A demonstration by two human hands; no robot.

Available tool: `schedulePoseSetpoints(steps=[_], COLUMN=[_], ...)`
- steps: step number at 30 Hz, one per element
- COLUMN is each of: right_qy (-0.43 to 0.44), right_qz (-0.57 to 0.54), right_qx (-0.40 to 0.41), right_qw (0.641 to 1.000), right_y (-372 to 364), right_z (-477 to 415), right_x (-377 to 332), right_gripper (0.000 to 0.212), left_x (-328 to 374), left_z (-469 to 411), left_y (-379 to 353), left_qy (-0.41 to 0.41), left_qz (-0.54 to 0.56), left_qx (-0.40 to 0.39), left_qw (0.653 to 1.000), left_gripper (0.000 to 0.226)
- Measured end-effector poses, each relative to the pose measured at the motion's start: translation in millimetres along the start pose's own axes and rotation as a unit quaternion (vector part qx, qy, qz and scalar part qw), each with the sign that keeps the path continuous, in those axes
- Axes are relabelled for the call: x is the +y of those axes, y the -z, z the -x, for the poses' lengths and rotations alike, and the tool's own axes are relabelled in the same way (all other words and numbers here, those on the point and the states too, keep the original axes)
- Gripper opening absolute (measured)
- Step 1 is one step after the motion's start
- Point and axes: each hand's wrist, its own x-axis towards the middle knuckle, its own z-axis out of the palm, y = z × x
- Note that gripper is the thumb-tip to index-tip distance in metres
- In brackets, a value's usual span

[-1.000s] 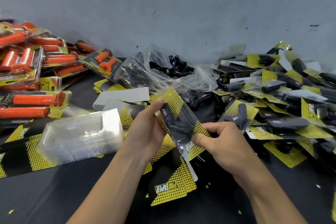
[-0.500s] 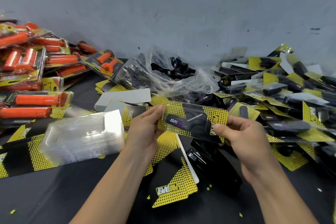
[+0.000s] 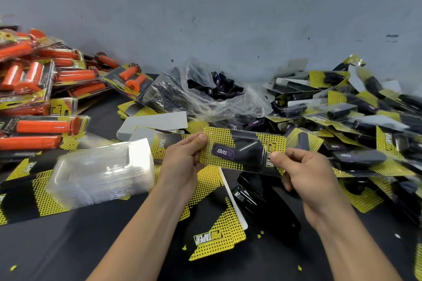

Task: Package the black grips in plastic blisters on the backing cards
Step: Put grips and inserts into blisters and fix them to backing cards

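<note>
Both hands hold one packaged card (image 3: 242, 151) level in front of me: a yellow-and-black backing card with a clear blister over a black grip bearing a purple label. My left hand (image 3: 182, 162) pinches its left end, thumb on top. My right hand (image 3: 303, 171) pinches its right end by the logo. Under them lies a stack of loose backing cards (image 3: 214, 232). A stack of empty clear blisters (image 3: 100, 171) sits to the left. A clear bag of loose black grips (image 3: 214, 91) lies behind.
A black stapler (image 3: 262, 203) lies on the dark table below my right hand. Orange-grip packages (image 3: 45, 98) pile up at the left. Finished black-grip packages (image 3: 356, 121) heap at the right. White card backs (image 3: 155, 123) lie behind the blisters. A grey wall closes the back.
The card went from tilted upright to lying level between my hands. My right hand shifted from its lower part out to its right end.
</note>
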Motion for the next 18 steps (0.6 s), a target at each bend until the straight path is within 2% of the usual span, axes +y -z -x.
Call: schedulePoseSetpoints(steps=[6,12,15,18], right_qy=[-0.02,-0.059,-0.05,-0.012], right_qz=[-0.044,-0.094,-0.071,-0.032], right_qx=[-0.027,-0.036,-0.043,-0.056], right_qw=[0.998,0.993,0.995,0.998], right_y=[-2.0,-3.0,-0.8,-0.2], right_z=[0.8,-0.7,-0.7,1.9], right_x=[-1.9,-0.8,0.3,1.5], right_gripper=[0.031,0.043,0.038,0.021], left_x=[0.2,-0.2,-1.1,-2.2], left_z=[0.9,2.2,3.5,4.3], left_y=[1.3,-1.4,-3.4,-3.3], left_qy=[-0.013,-0.027,-0.031,-0.039], left_qz=[-0.043,-0.103,-0.12,-0.14], left_qx=[0.001,0.05,0.062,0.075], left_qw=[0.999,0.993,0.99,0.987], left_gripper=[0.008,0.01,0.006,0.011])
